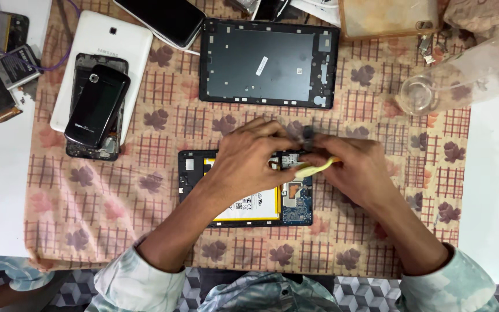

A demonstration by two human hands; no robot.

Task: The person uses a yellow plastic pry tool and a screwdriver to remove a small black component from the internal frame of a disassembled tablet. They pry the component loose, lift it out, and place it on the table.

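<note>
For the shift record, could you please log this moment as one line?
left hand: on opened tablet | right hand: holds yellow tool | both above board | back cover: lying apart

My left hand (248, 155) and my right hand (358, 172) met over the opened tablet (244, 188) at the middle of the frame, its white battery (255, 205) and blue circuit board (297, 207) bare. My right fingers pinched a pale yellow tool (314, 168), while my left fingertips pressed at a small dark part (306, 134) just above the board. Directly above lay the removed dark back cover (269, 62). At upper left, a black phone (96, 106) rested on a white tablet (102, 75). A clear plastic bottle (463, 78) lay at upper right on the patterned cloth (157, 167).
</note>
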